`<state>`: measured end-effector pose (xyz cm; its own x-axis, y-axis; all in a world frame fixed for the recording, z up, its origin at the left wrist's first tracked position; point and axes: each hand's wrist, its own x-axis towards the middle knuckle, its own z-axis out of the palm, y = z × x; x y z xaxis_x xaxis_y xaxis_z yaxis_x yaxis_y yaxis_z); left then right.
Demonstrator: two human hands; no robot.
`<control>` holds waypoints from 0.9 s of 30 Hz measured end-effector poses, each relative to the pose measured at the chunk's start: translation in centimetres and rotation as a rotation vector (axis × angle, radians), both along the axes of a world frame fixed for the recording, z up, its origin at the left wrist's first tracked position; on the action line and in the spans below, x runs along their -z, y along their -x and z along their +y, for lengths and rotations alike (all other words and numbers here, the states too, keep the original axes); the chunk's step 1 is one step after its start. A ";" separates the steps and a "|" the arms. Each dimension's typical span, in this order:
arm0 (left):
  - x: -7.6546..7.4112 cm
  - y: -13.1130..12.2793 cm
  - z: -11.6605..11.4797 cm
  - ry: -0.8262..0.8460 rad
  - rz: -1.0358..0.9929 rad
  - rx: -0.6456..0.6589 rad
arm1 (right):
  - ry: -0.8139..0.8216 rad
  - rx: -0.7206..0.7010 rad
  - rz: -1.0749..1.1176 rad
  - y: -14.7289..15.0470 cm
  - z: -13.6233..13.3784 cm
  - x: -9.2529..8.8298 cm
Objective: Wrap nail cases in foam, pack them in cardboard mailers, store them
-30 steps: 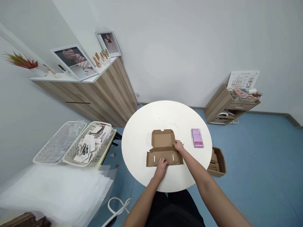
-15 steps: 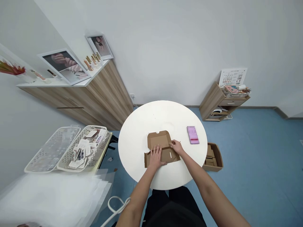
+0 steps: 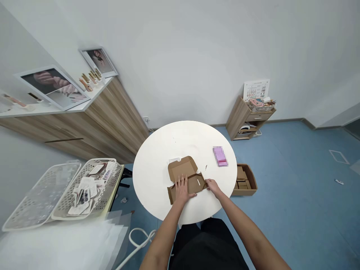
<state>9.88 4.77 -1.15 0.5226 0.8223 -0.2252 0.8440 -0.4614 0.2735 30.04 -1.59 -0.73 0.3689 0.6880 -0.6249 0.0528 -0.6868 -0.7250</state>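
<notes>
Cabinet: one long oak-veneer cabinet [image 3: 112,123] with a white top, against the wall at the far left, carrying two framed hand photographs [image 3: 52,88] and a row of small display hand models [image 3: 90,79].
Bench: one round white bench [image 3: 180,140], directly in front of the person.
Baskets: two white perforated plastic baskets [image 3: 87,187], side by side at the left; one holds printed cards, and the other's contents are hard to make out.
Sheets: a stack of translucent plastic sheets [image 3: 62,247], lower left.
Side unit: one small wooden drawer unit [image 3: 239,120], by the far wall.
Box: one brown corrugated cardboard box blank [image 3: 182,168], part-folded, on the near side of the bench.
Left hand: the left hand [image 3: 181,190] lies on the box, its fingers [image 3: 180,183] spread and pressing flat, not clenched.
Right hand: the right hand [image 3: 214,188] touches the box's right end; its fingers [image 3: 208,183] are bent against the edge, and I cannot tell whether they grip.
Tray: one open brown cardboard tray [image 3: 244,187] of flat cardboard pieces, on the floor beyond the bench's right edge.
Packet: one pink rectangular packet [image 3: 220,156], blurred, on the bench right of the box.
</notes>
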 end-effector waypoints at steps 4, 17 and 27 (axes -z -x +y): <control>-0.1 -0.2 -0.1 0.006 0.008 -0.001 | -0.073 -0.047 -0.054 1.3 -0.3 -0.1; 0.0 -0.2 -1.0 0.009 -0.052 0.020 | 0.193 -0.411 -0.592 3.7 2.4 -1.6; -0.2 -0.6 -0.3 0.005 -0.103 0.123 | -0.150 -0.659 -0.866 2.7 0.9 -3.4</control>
